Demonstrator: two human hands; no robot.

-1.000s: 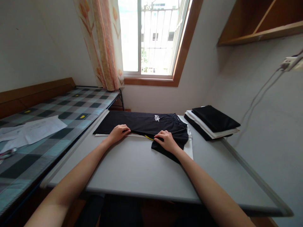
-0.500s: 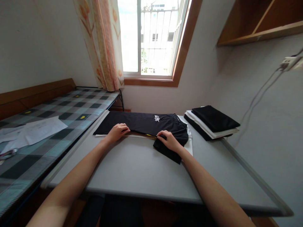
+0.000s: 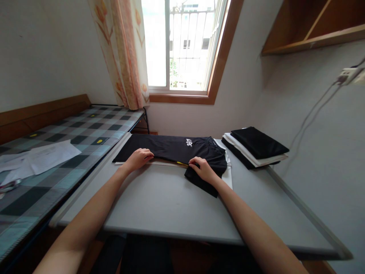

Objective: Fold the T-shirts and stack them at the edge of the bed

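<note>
A black T-shirt with white "LIFE" lettering lies lengthwise across the grey table, its collar end to the right. Part of a white garment shows beneath it. My left hand pinches the shirt's near edge left of the middle, fingers closed. Farther right, my right hand is closed on the same edge, just above the black sleeve that sticks out toward me. Between my hands a strip of yellow and tan shows under the edge; what it belongs to I cannot tell.
Folded black and white clothes are stacked at the table's back right. A bed with a checked mattress and loose papers stands left of the table. Ahead is a window with a curtain.
My left hand has slid slightly left along the shirt's near edge. My right hand, the shirt and the stack look the same.
</note>
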